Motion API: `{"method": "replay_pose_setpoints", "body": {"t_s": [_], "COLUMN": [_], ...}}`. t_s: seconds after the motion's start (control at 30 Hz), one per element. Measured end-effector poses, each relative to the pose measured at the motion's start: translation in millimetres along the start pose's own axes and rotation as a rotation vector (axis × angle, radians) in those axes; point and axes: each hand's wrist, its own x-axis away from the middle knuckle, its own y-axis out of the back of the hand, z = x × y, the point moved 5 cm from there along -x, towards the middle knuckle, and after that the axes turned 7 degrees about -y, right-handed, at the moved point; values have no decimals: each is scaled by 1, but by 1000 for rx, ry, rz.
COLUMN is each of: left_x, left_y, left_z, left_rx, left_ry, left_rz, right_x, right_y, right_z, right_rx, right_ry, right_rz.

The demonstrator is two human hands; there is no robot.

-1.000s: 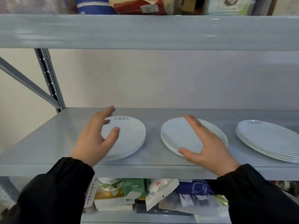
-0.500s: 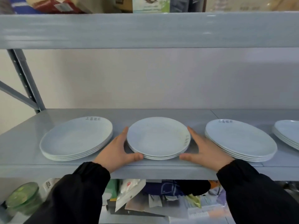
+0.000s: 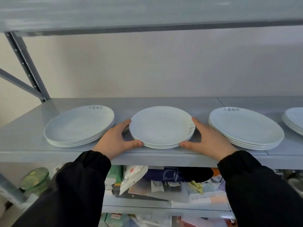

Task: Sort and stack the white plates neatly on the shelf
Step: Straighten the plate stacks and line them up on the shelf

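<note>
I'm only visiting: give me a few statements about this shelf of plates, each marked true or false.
1. The left hand and right hand both grip the middle stack. True.
2. It is the only stack on the shelf. False: a left stack and a right stack flank it, and a further stack shows far right.
3. The left stack has dark writing at its far rim. True.
4. The lower shelf holds plates too. False: it shows packets and a green-lidded jar.
</note>
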Motion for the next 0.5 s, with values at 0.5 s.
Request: {"method": "replay_pose_setpoints", "body": {"t_s": [0.5], "left_x": [1], "left_y": [-7], "left_z": [3], "left_rx": [-100], "left_ry": [-40], "left_rz": [70], "right_x": [7], "right_y": [-2], "right_z": [9], "right_rx": [70], "right_ry": [-149], "right_rz": [-12]}}
